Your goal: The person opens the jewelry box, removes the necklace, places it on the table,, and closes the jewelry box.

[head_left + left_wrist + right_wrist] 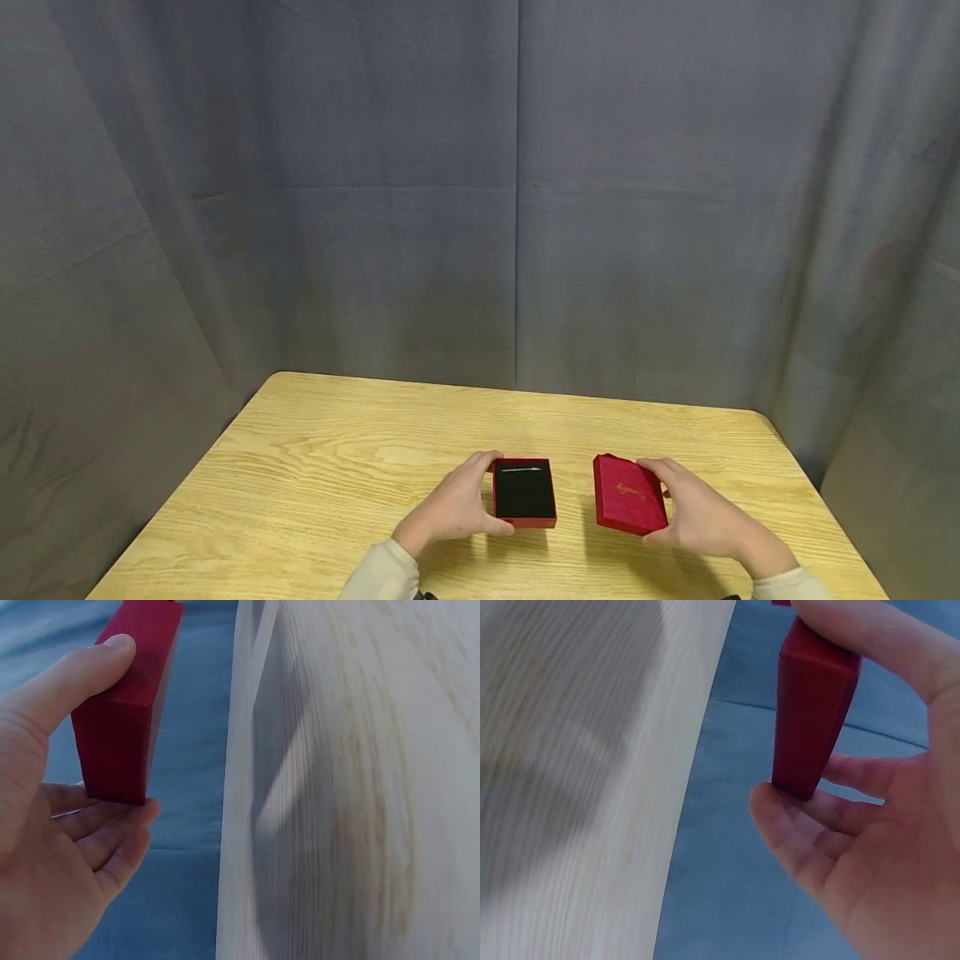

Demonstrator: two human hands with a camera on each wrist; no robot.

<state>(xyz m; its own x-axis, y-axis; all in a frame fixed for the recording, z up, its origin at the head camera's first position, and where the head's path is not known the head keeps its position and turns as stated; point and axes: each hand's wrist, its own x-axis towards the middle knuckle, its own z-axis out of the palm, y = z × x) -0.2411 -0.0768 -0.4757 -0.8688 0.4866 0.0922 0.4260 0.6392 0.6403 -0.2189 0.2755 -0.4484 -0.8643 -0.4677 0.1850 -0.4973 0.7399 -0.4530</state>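
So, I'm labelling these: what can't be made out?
- Gold lettering on red lid, head view: too small to read.
- Silvery strip on black insert, head view: too small to identify.
- Red box interior, left wrist view: walls hide it.
- Sleeves, head view: cut off by bottom edge.

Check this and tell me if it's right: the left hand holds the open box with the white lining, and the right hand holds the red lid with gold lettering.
Not quite: the lining is black, not white, as the head view shows. The left hand does hold the open box, and the right hand the red lid with gold lettering.
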